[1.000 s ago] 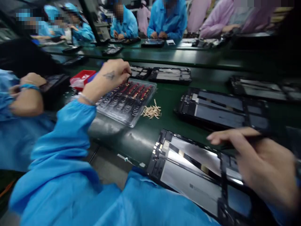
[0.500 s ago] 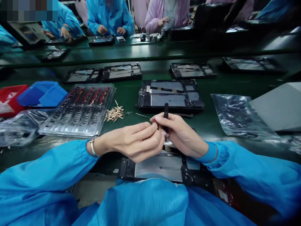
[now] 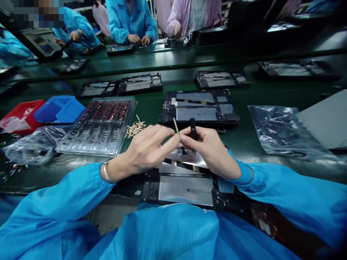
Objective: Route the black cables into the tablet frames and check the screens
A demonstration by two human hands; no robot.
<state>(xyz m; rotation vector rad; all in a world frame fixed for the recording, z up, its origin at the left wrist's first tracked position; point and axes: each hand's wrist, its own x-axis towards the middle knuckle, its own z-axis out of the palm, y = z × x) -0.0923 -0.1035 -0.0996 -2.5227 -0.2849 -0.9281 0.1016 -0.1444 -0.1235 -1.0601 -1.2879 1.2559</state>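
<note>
Both my hands meet fingertip to fingertip above an opened tablet [image 3: 187, 189] with a large silver battery, close to my body. Black tweezers [image 3: 193, 128] stand upright in my right hand [image 3: 210, 150], its thumb and index finger pinched together. From where the fingertips meet, a thin pale strip [image 3: 176, 125] sticks up; which hand grips it is unclear. Below them shows a small black piece [image 3: 183, 150]. My left hand [image 3: 150, 150] has its fingers closed at that spot, their tips partly hidden. Just beyond lies a second opened tablet [image 3: 196, 108].
Left of my hands are a pile of pale strips [image 3: 135, 128], a clear tray [image 3: 93, 126] of small parts, a blue bin [image 3: 58, 110] and a red bin [image 3: 23, 117]. A plastic bag [image 3: 284, 126] lies right. More opened tablets [image 3: 142, 82] line the bench; co-workers [image 3: 132, 21] sit opposite.
The pale strip has swung from nearly level, pointing left, to nearly upright. My left hand has turned knuckles-up and shifted slightly up and left, uncovering more of the near tablet.
</note>
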